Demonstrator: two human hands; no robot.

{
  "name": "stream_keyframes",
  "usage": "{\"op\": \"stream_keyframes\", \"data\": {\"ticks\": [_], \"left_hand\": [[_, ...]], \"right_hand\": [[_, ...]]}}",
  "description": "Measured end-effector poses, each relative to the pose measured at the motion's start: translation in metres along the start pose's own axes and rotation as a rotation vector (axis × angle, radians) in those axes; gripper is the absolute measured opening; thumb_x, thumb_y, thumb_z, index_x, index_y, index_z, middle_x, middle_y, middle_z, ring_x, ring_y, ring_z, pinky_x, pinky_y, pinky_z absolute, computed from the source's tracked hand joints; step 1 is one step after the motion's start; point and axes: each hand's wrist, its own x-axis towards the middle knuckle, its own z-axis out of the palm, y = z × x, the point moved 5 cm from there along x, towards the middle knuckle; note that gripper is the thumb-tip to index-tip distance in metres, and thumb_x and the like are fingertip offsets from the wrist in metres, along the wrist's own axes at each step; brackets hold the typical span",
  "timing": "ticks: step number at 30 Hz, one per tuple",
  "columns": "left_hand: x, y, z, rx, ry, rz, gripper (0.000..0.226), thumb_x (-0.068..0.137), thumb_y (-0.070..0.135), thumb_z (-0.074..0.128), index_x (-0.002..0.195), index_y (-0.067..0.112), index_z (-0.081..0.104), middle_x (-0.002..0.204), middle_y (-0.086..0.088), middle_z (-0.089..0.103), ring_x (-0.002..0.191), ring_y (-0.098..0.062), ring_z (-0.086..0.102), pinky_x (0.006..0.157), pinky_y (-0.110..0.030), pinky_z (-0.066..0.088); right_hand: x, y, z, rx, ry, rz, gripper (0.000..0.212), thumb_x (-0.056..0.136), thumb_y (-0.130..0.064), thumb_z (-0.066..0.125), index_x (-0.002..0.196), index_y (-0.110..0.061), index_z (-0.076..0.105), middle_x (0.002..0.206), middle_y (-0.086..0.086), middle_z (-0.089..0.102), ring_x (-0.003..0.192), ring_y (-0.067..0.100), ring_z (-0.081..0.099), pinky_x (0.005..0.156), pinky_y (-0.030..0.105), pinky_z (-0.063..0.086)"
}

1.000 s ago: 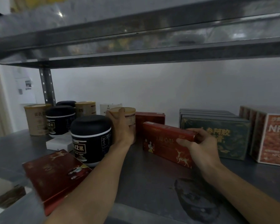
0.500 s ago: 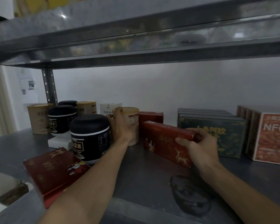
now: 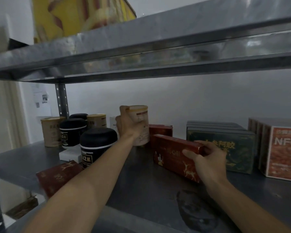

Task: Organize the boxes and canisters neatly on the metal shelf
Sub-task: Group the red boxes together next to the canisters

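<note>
My left hand [image 3: 128,127] grips a beige canister [image 3: 141,125] and holds it lifted a little above the metal shelf [image 3: 141,187], near the middle back. My right hand [image 3: 207,163] holds the right end of a long red box [image 3: 172,154] that stands on edge on the shelf. A second red box [image 3: 160,130] stands behind it. At the left are black canisters [image 3: 96,145] [image 3: 72,132], two more beige canisters [image 3: 50,131] [image 3: 96,121] and a white box [image 3: 70,154]. Another red box [image 3: 57,177] lies flat at the front left edge.
Dark green boxes [image 3: 225,145] stand in a row right of my right hand, with red and white NFC boxes [image 3: 282,152] at the far right. The upper shelf [image 3: 141,52] hangs low overhead with a yellow box [image 3: 77,15] on it. A perforated upright post [image 3: 61,101] stands at the back left.
My left hand has raised the beige canister off the shelf and a little to the right. My right hand keeps its hold on the long red box, which has barely moved.
</note>
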Motion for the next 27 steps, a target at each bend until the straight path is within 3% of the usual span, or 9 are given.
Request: {"op": "stream_keyframes", "data": {"ticks": [3, 7, 11, 16, 20, 27], "left_hand": [[0.012, 0.023, -0.014, -0.035, -0.08, 0.011, 0.07, 0.063, 0.023, 0.09, 0.112, 0.025, 0.039, 0.105, -0.002, 0.06, 0.098, -0.02, 0.06, 0.083, -0.036, 0.055], [0.026, 0.032, -0.035, -0.067, -0.153, 0.005, 0.075, 0.061, 0.024, 0.093, 0.117, 0.021, 0.043, 0.103, 0.003, 0.058, 0.093, -0.013, 0.058, 0.076, -0.027, 0.051], [0.048, 0.03, -0.052, -0.074, -0.209, 0.014, 0.08, 0.056, 0.029, 0.095, 0.118, 0.023, 0.044, 0.111, 0.001, 0.058, 0.101, -0.015, 0.059, 0.086, -0.035, 0.055], [0.07, 0.009, -0.069, -0.148, -0.239, -0.03, 0.082, 0.051, 0.027, 0.097, 0.114, 0.026, 0.045, 0.111, -0.002, 0.061, 0.103, -0.02, 0.062, 0.086, -0.046, 0.057], [0.088, -0.008, -0.081, -0.121, -0.261, -0.008, 0.081, 0.051, 0.028, 0.096, 0.115, 0.028, 0.045, 0.113, -0.002, 0.06, 0.104, -0.02, 0.061, 0.087, -0.044, 0.057], [0.107, -0.061, -0.108, -0.137, -0.212, -0.07, 0.084, 0.047, 0.018, 0.098, 0.114, 0.027, 0.047, 0.111, -0.007, 0.063, 0.098, -0.025, 0.065, 0.081, -0.045, 0.06]], "right_hand": [[-0.002, -0.003, 0.009, 0.003, -0.011, -0.009, 0.043, 0.075, -0.009, 0.084, 0.113, -0.018, 0.067, 0.096, -0.006, 0.064, 0.096, 0.018, 0.064, 0.091, 0.041, 0.056], [-0.003, -0.003, 0.025, 0.042, -0.027, 0.002, 0.043, 0.077, -0.009, 0.083, 0.114, -0.019, 0.064, 0.096, -0.005, 0.062, 0.094, 0.017, 0.062, 0.082, 0.031, 0.054], [-0.002, 0.002, 0.047, 0.079, -0.046, 0.031, 0.041, 0.076, -0.007, 0.083, 0.11, -0.021, 0.064, 0.099, -0.003, 0.065, 0.097, 0.021, 0.065, 0.088, 0.04, 0.057], [0.001, 0.011, 0.065, 0.09, -0.054, 0.059, 0.04, 0.077, -0.004, 0.082, 0.11, -0.021, 0.065, 0.105, 0.002, 0.067, 0.099, 0.025, 0.066, 0.09, 0.046, 0.057], [0.007, 0.019, 0.077, 0.087, -0.053, 0.08, 0.041, 0.077, -0.002, 0.081, 0.112, -0.017, 0.066, 0.108, 0.005, 0.068, 0.1, 0.028, 0.066, 0.09, 0.046, 0.057], [0.013, 0.025, 0.098, 0.103, -0.047, 0.082, 0.035, 0.076, 0.004, 0.079, 0.1, -0.018, 0.066, 0.094, 0.001, 0.067, 0.087, 0.021, 0.065, 0.078, 0.034, 0.053]]}}
